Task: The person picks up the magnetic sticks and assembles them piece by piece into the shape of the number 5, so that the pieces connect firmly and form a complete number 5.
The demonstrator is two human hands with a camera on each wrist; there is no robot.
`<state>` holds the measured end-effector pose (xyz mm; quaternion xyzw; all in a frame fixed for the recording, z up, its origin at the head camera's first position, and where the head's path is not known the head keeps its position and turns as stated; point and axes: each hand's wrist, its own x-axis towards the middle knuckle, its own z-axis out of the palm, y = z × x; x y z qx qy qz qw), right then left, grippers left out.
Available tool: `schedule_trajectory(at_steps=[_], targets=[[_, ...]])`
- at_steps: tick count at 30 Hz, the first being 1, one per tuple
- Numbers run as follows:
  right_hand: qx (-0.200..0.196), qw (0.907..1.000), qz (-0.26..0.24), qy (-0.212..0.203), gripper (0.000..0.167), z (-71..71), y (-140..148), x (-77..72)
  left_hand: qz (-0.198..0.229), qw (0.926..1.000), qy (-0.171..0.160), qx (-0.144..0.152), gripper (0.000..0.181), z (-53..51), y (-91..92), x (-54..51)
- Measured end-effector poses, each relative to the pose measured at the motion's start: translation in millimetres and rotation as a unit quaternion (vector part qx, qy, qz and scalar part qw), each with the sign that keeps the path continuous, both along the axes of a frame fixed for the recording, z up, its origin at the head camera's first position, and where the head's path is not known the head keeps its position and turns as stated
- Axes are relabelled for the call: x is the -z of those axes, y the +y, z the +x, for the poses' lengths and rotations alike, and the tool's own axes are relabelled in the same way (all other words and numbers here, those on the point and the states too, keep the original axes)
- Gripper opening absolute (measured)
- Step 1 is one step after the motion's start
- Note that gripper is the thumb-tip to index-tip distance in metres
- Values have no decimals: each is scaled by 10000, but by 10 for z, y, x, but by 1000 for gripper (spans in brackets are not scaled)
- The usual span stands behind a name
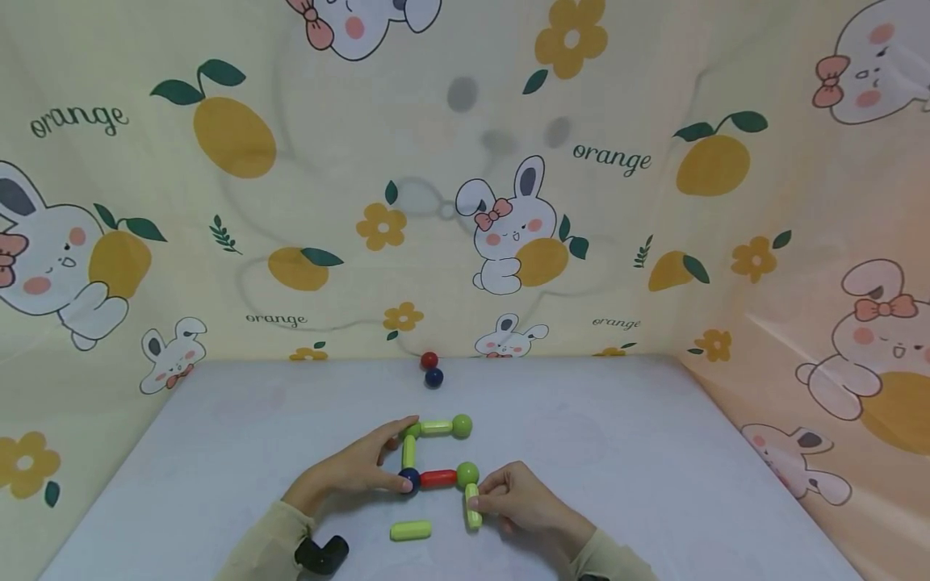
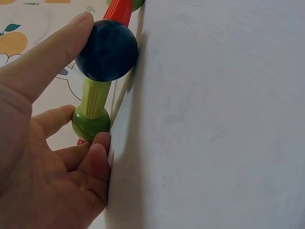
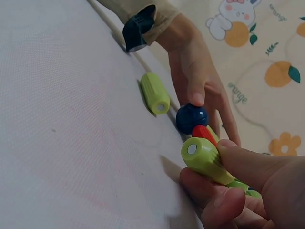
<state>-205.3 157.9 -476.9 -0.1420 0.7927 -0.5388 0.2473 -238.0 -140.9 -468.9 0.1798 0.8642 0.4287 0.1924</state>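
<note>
On counter (image 1: 617, 452), joined chain (image 1: 438, 478) is held by left grip (image 1: 358, 466), end rod (image 1: 473, 516) pinched by right grip (image 1: 529, 502); loose rod (image 1: 410, 530), two balls (image 1: 433, 378) unattached.

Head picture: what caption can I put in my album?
Left hand holds a blue ball and a green ball; right hand pinches a green stick.

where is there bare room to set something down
Free: the tabletop right of the right hand, up to the printed backdrop, and left of the left hand. Crowded: the middle, where both hands hold the rod-and-ball build, a loose green rod on its near side.
</note>
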Motion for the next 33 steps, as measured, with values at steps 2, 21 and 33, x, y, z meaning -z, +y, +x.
schedule_trajectory(at_steps=[2,21,33], targets=[[16,10000,23,-5,21,-3,0,3,-13,10000,-15,-20,101,-3,3,4],[79,9998,123,-159,25,-24,11,-8,-92,9999,7,-86,100,-5,13,13],[-11,9999,-6,-118,28,-48,48,30,-77,9999,-14,-85,101,-2,7,5]])
